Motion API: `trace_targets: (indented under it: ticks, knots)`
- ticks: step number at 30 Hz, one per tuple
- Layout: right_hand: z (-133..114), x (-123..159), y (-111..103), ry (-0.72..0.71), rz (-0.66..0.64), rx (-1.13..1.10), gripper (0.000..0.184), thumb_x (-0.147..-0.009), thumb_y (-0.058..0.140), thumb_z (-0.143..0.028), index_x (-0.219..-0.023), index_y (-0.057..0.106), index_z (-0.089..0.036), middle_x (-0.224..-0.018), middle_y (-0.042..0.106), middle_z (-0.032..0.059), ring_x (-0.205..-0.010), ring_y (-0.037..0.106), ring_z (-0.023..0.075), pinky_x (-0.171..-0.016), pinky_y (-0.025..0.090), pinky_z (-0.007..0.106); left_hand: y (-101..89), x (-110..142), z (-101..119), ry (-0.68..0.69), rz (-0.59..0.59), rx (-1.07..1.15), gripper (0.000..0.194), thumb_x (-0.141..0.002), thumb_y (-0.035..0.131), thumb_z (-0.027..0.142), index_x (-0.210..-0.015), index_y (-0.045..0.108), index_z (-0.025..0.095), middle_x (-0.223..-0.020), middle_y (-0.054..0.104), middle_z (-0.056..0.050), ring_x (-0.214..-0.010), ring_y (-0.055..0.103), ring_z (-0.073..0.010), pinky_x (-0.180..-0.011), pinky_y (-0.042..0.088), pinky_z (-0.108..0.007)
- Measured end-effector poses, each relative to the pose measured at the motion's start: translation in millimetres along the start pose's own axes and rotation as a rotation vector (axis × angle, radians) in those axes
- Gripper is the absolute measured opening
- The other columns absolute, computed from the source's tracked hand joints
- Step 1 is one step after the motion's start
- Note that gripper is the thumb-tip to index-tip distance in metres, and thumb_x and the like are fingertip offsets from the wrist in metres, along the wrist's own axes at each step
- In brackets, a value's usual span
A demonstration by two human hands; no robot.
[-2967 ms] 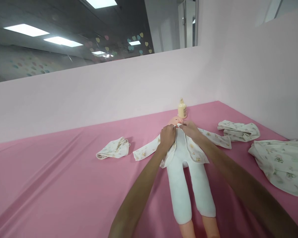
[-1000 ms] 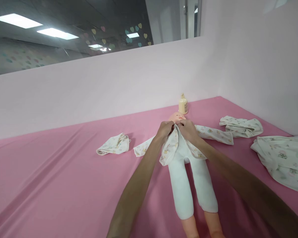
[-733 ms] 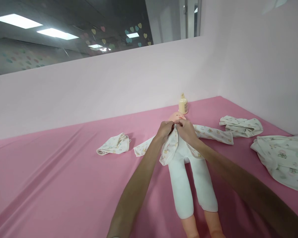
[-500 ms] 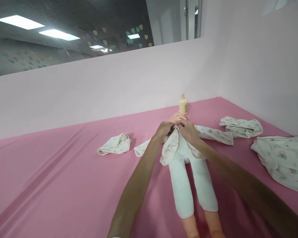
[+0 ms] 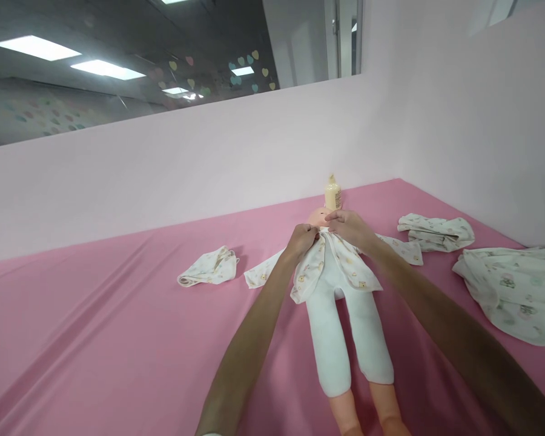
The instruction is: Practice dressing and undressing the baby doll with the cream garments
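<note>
The doll (image 5: 330, 278) runs past the bottom edge (the bottle label (image 5: 337, 198) is too small to read).

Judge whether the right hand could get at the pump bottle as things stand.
Probably yes: the right hand is beside the doll's head, the pump bottle stands just beyond, and nothing appears to cover its upper part.

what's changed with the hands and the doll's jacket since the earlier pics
The right hand has moved up off the neck of the jacket, toward the doll's head, apparently letting go; the left hand still pinches there. The jacket's front edges, spread wide at first, now lie closer near the neck. The bottle and folded cloths stayed put.
</note>
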State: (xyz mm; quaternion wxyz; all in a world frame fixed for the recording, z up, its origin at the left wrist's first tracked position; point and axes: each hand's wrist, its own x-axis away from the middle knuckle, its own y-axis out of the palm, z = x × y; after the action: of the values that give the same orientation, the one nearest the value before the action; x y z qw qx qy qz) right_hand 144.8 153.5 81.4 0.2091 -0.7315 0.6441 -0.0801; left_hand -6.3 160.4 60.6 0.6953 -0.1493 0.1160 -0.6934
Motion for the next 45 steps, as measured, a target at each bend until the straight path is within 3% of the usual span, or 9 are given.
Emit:
trace_targets:
  ticks: [3,7,11,16,19,26,33,39,45]
  knots:
    - [-10,11,-11,-0.079,-0.014,0.457,0.011,-0.08,0.052,-0.026,-0.079,0.059,-0.018,-0.085,0.064,0.0041,-0.08,0.057,0.0164,-0.064,0.036,0.025,-0.9,0,0,-0.012,-0.01,-0.018,0.024,-0.081,0.05,0.025,-0.059,0.045,0.016,-0.051,0.038,0.005,-0.047,0.03,-0.0057,-0.05,0.025,-0.022]
    - [-13,17,-18,-0.033,-0.121,0.762,0.017,-0.077,0.056,-0.035,-0.078,0.055,-0.019,-0.082,0.061,0.0041,-0.076,0.056,0.0179,-0.061,0.033,0.026,-6.5,8,6,0.035,0.008,-0.229,0.016,-0.081,0.051,0.031,-0.073,0.05,0.017,-0.063,0.049,0.002,-0.056,0.041,-0.009,-0.053,0.03,-0.022]
    - [-9,15,-23,-0.018,-0.276,0.868,0.015,-0.076,0.056,-0.034,-0.073,0.054,-0.019,-0.069,0.056,0.0017,-0.065,0.054,0.0157,-0.057,0.03,0.026,-14.7,33,25,0.142,0.04,-0.656,0.018,-0.082,0.051,0.038,-0.079,0.05,0.02,-0.08,0.059,-0.001,-0.069,0.05,-0.0137,-0.056,0.032,-0.024]
    - [-9,14,-25,-0.011,-0.364,0.879,0.016,-0.079,0.053,-0.032,-0.07,0.055,-0.018,-0.066,0.056,0.0024,-0.063,0.054,0.0154,-0.055,0.03,0.026,-10.8,60,39,0.207,-0.175,-0.921,0.036,-0.082,0.051,0.05,-0.064,0.041,0.02,-0.064,0.054,0.0,-0.059,0.05,-0.015,-0.053,0.027,-0.027]
    - [-8,16,-21,-0.057,-0.4,0.866,0.02,-0.08,0.052,-0.035,-0.071,0.056,-0.018,-0.071,0.06,0.0037,-0.07,0.057,0.0174,-0.056,0.031,0.026,-3.6,61,35,0.218,-0.14,-1.056,0.031,-0.083,0.05,0.048,-0.068,0.045,0.021,-0.07,0.06,-0.002,-0.064,0.056,-0.0186,-0.054,0.029,-0.028]
    - [-7,21,-4,-0.101,-0.154,0.831,0.017,-0.082,0.052,-0.031,-0.091,0.057,-0.018,-0.097,0.065,0.0074,-0.085,0.06,0.0211,-0.06,0.034,0.027,4.2,59,27,0.209,-0.043,-1.136,0.02,-0.088,0.042,0.036,-0.085,0.052,0.019,-0.088,0.066,-0.007,-0.076,0.062,-0.0237,-0.056,0.035,-0.029]
    - [-6,26,9,-0.071,-0.135,0.914,0.022,-0.089,0.038,-0.022,-0.093,0.06,-0.016,-0.095,0.067,0.0116,-0.084,0.063,0.0242,-0.06,0.034,0.029,14.7,61,26,0.177,0.027,-1.23,0.024,-0.09,0.035,0.022,-0.094,0.057,0.015,-0.093,0.066,-0.014,-0.088,0.064,-0.0296,-0.064,0.041,-0.033]
    - [-2,25,14,-0.055,-0.068,0.923,0.021,-0.088,0.04,-0.019,-0.09,0.06,-0.015,-0.092,0.066,0.0136,-0.084,0.064,0.0259,-0.06,0.035,0.03,6.8,51,20,0.144,0.104,-1.126,0.022,-0.089,0.04,0.025,-0.1,0.055,0.014,-0.093,0.066,-0.015,-0.09,0.064,-0.0319,-0.066,0.042,-0.034]
    - [-5,26,20,-0.069,0.02,0.907,0.024,-0.091,0.04,-0.028,-0.1,0.057,-0.013,-0.095,0.066,0.0156,-0.091,0.064,0.0285,-0.064,0.039,0.031,8.7,59,33,0.128,0.258,-1.149,0.021,-0.088,0.036,0.013,-0.103,0.051,0.012,-0.092,0.066,-0.013,-0.086,0.065,-0.027,-0.065,0.04,-0.031]
